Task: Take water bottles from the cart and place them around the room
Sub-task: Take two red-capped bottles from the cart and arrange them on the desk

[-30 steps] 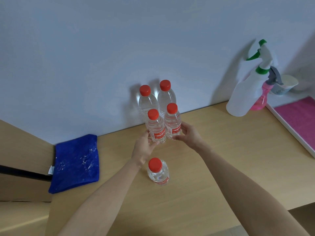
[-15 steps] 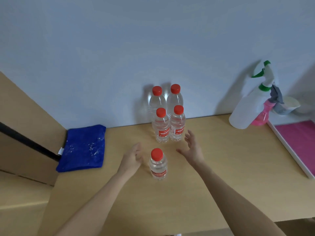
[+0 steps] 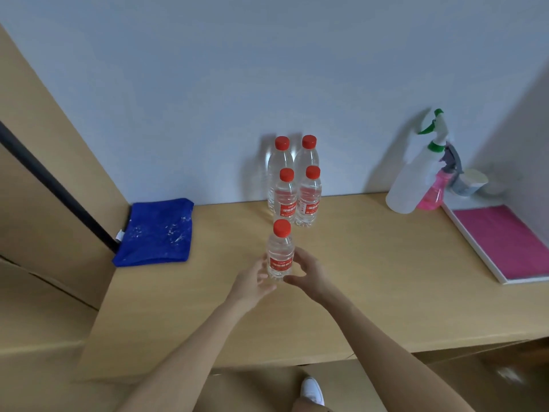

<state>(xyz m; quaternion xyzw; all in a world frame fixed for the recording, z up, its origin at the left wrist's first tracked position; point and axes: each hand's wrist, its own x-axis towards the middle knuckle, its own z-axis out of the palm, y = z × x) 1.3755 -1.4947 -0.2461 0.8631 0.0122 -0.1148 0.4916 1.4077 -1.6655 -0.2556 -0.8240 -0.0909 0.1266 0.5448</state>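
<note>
A clear water bottle with a red cap and red label (image 3: 280, 254) stands upright on the wooden desk (image 3: 371, 278), a little in front of the others. My left hand (image 3: 252, 281) curls against its lower left side. From the right, my right hand (image 3: 309, 273) wraps round its base, thumb in front and fingers behind. Several more red-capped bottles stand in a tight block against the wall: two in front (image 3: 285, 194) and two behind (image 3: 309, 153).
A folded blue cloth (image 3: 157, 231) lies at the desk's left end beside a wooden side panel with a black bar (image 3: 59, 188). At the right stand a white spray bottle (image 3: 413, 179), a pink spray bottle (image 3: 432, 194), a cup (image 3: 472, 182) and a pink-lined tray (image 3: 502, 239).
Both hands left the front pair of bottles in the block, drew back open, and now close round the single front bottle. The view has pulled back from the desk.
</note>
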